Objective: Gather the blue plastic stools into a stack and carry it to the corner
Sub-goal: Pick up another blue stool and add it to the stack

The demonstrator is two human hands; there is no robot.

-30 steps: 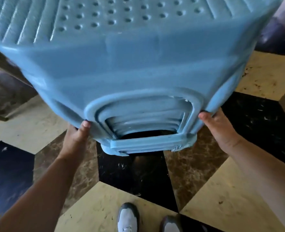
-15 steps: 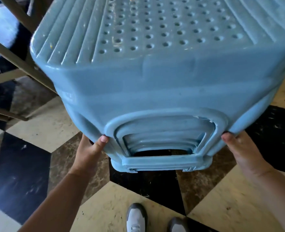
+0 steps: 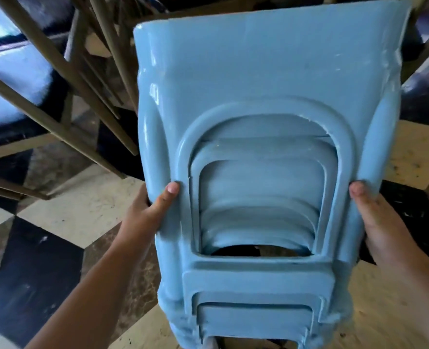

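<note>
A stack of blue plastic stools, nested one inside another, fills the centre of the view, held above a checkered tile floor; the left hand grips its edge at 9 o'clock, thumb on the front face; the right hand clasps the opposite edge at 3 o'clock; wooden chair legs slant at 10 o'clock.

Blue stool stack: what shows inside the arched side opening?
Inside the stool stack, nested rims of more blue stools show, with a dark gap at the bottom. How many stools are nested cannot be told, and the interior is hidden.
</note>
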